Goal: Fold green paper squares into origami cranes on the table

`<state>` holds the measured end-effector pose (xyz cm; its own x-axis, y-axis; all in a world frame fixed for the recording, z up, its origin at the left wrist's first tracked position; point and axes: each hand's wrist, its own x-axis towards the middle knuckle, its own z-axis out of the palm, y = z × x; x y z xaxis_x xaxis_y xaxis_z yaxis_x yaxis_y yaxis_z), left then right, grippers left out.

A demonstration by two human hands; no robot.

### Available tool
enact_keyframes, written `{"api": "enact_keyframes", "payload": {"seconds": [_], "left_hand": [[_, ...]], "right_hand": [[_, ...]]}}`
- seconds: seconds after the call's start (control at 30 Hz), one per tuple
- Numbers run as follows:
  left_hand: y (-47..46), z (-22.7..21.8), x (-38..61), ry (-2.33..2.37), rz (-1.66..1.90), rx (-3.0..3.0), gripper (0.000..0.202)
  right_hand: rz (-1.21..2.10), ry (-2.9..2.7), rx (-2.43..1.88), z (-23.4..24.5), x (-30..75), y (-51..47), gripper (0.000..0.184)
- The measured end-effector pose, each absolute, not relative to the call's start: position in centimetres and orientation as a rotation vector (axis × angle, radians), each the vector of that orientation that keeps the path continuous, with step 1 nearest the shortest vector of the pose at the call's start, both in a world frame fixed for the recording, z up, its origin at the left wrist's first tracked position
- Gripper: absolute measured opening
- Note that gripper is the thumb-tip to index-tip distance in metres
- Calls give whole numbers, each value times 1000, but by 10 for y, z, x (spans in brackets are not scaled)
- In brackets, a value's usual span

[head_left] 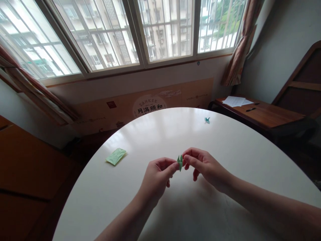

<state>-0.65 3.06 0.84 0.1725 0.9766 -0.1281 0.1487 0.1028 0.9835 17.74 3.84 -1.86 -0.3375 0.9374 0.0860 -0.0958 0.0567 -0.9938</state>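
Note:
Both my hands hover above the middle of a round white table point(225, 144). Between them is a small folded green paper piece point(180, 162). My left hand point(157, 175) pinches its left side with thumb and forefinger. My right hand point(203, 164) pinches its right side, fingers curled. A flat light-green packet of paper point(115, 156) lies on the table to the left of my hands. A tiny teal folded paper figure point(207, 119) stands farther back on the table, to the right.
A dark wooden desk point(271, 115) at the right carries white sheets point(235, 101) and a black pen point(250, 109). Behind the table a printed cardboard panel point(150, 103) leans under the barred window. Curtains hang at both sides. A brown wooden surface point(27, 167) sits at the left.

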Motion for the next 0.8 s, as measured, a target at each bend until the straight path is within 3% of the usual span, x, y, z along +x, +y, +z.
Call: {"api": "enact_keyframes", "payload": {"seconds": [0.43, 0.8], "left_hand": [[36, -9, -7, 1207, 872, 1279, 34], [32, -3, -4, 1208, 956, 1244, 32]], "right_hand": [[1257, -1633, -1030, -23, 179, 39, 31], [1385, -1552, -923, -29, 176, 39, 32]]}}
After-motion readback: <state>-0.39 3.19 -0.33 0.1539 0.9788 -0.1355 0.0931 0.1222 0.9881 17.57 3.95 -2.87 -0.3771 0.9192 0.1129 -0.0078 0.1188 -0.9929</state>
